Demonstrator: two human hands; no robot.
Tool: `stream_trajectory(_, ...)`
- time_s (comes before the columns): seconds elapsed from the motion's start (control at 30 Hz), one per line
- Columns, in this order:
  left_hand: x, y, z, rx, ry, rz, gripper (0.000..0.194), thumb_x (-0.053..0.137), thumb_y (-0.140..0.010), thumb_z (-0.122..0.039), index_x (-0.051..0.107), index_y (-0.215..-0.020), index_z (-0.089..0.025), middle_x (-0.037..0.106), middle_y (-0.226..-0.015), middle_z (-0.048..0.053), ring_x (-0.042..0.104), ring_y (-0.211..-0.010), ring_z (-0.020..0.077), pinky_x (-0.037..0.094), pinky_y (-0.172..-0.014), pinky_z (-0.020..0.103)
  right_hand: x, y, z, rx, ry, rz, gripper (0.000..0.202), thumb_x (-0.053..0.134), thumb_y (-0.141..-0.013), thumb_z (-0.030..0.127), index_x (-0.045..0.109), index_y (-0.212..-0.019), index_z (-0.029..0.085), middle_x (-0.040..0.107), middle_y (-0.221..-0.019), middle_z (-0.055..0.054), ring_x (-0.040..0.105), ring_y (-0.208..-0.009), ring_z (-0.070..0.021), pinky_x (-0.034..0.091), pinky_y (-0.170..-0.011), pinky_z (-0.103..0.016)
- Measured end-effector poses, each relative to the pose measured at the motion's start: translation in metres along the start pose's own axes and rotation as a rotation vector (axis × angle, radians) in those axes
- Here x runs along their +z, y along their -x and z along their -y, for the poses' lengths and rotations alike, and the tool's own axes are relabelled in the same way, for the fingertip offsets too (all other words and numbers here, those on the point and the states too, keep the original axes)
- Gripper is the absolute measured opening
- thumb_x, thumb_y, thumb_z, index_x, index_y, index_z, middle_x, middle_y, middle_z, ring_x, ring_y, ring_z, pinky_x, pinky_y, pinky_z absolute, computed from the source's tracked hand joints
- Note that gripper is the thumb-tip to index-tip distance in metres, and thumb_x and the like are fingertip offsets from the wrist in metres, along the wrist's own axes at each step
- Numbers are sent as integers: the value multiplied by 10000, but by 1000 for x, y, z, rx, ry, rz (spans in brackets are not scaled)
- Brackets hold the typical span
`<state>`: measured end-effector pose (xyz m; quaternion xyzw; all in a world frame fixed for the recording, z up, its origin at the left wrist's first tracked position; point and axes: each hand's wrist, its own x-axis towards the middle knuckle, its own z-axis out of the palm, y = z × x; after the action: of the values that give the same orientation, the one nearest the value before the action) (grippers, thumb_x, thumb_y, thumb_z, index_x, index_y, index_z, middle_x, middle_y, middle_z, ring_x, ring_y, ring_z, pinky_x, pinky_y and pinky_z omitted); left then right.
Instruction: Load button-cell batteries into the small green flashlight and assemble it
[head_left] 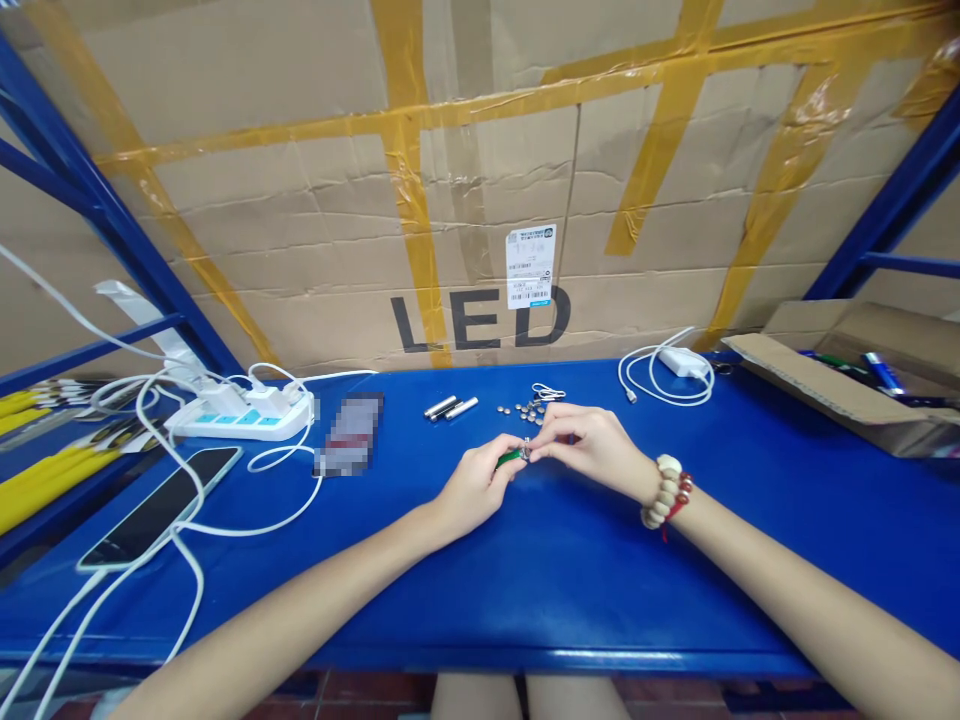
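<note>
My left hand [480, 480] is closed around a small green tube [509, 458] with a silver end, most of it hidden by the fingers. At that silver end [526, 450], the thumb and fingers of my right hand [581, 445] are pinched together, touching it. Just beyond my right hand lie several small round button cells [520, 408], some partly behind the fingers. A thin looped silver chain or cord [547, 391] rests behind them. To the left of the cells is a little group of silver and black tubes [450, 408] on the blue table [525, 580].
On the left are a white power strip [247, 418] with plugs and trailing cables, a phone [161, 510] and a blurred-out dark rectangle [350, 435]. A white adapter with coiled cable [681, 363] lies back right, near an open carton [862, 400] holding coloured tubes. Cardboard [315, 240] stands behind.
</note>
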<state>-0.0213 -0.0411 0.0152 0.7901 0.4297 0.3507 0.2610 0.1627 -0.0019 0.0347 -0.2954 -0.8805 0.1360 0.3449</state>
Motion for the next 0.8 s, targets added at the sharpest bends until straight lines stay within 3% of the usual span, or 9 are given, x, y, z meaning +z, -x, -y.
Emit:
stream_trajectory(0.4,1,1,4,7,-32,35,141,428,-855,-211,538,-931,-166,636,-773,12,576,-644,128,412,-611,213,3,0,-4,205,-37,119,183,651,-722,353,661,-654,184,624,-693,0,519,-584,-92,335,-520,-205)
stream_trajectory(0.8,3,2,5,39,-61,11,125,453,-860,-219,555,-919,-178,659,-854,22,602,-697,135,440,-664,224,4,-2,1,465,-478,277,287,659,-670,396,557,-616,133,536,-527,16,452,-411,-69,369,-412,-198)
